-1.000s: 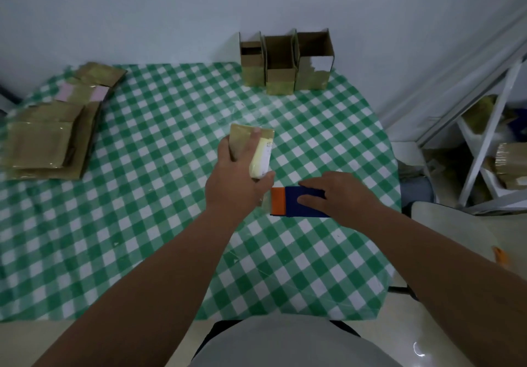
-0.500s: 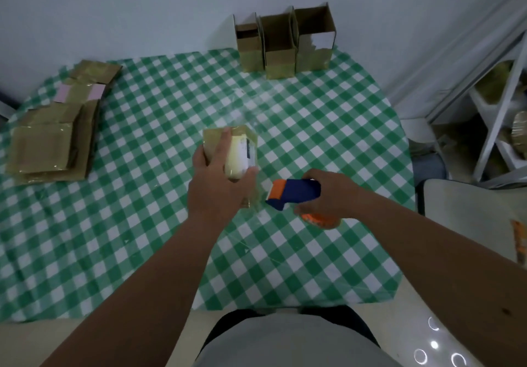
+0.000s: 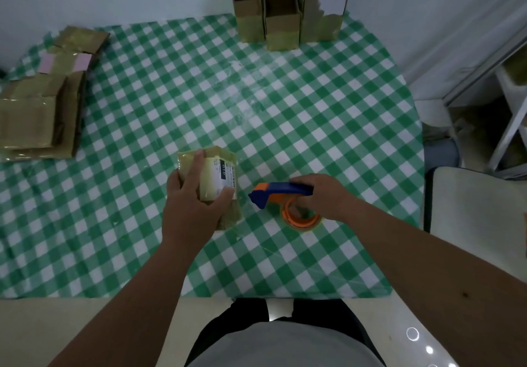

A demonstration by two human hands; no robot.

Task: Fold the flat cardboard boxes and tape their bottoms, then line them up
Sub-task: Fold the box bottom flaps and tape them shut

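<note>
Left hand: the left hand (image 3: 190, 207) wraps its grip around a small folded cardboard box (image 3: 215, 180), fingers over the top and thumb on the near side, steadying it on the worktop (image 3: 285, 116), probably so the upturned face can take tape.

Box in hand: stands near the middle of the green checked cloth, just left of the tape dispenser; a shiny tape strip and a printed label show on the upward face.

Right hand: the right hand (image 3: 319, 195) curls its grip around the blue handle of the tape dispenser (image 3: 288, 204), whose orange roll sits low against the cloth, nose pointing toward the box.

Finished boxes: three open boxes (image 3: 288, 10) stand side by side, touching, at the far edge by the wall, likely the line-up the task asks for.

Flat stock: a pile of flat boxes (image 3: 40, 104) lies at the far left, well apart from the hands, within reach for later.

Judgement: taping the bottom looks like the step in hand; the box then joins the row.
</note>
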